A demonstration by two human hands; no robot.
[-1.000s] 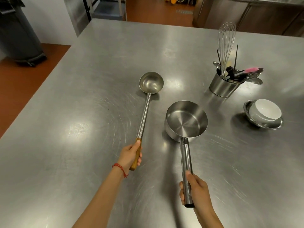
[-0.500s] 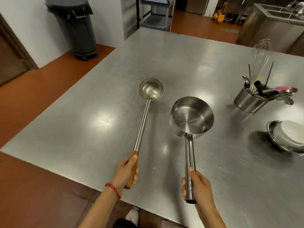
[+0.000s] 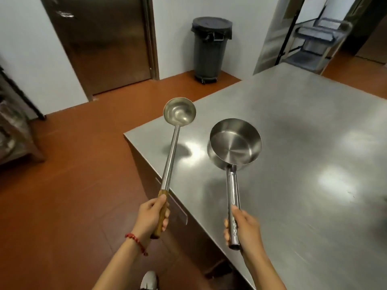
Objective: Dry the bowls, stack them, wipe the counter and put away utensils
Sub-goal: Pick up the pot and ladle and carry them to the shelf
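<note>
Above the counter corner, left hand gripping ladle, right hand gripping saucepan; no legible writing.

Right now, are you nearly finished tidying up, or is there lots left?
Looks done: the steel counter in view is bare and shiny. In hand: the left hand grips the ladle by its wooden handle, and the right hand holds the small saucepan, both lifted off the counter. Left: both need putting away. No bowls show in this view, so I cannot tell about those.
</note>
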